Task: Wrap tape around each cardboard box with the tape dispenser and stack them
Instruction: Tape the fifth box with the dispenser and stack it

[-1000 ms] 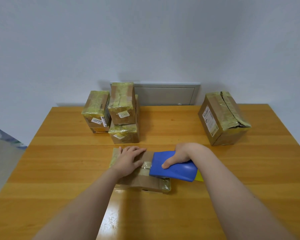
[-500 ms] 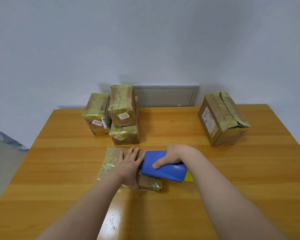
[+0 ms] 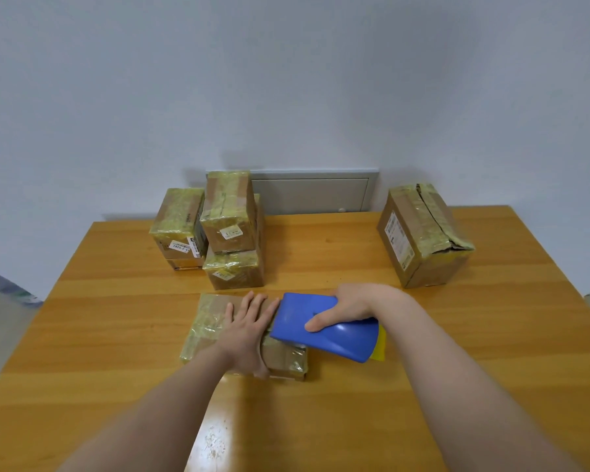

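There's the right hand [image 3: 353,306] clasping the blue tape dispenser [image 3: 307,323]. Just left of that grip, the flat box [image 3: 212,318] lies pinned under the outstretched left hand [image 3: 247,330]. It looks light and tape-slick, so best pressed flat from above.

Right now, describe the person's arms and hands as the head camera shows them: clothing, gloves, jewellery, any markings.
Both arms are bare up to the bottom edge of the picture: no sleeve shows on the left forearm or the right forearm. The left hand and right hand wear no gloves. No watch, bracelet, ring or marking shows on the visible parts.
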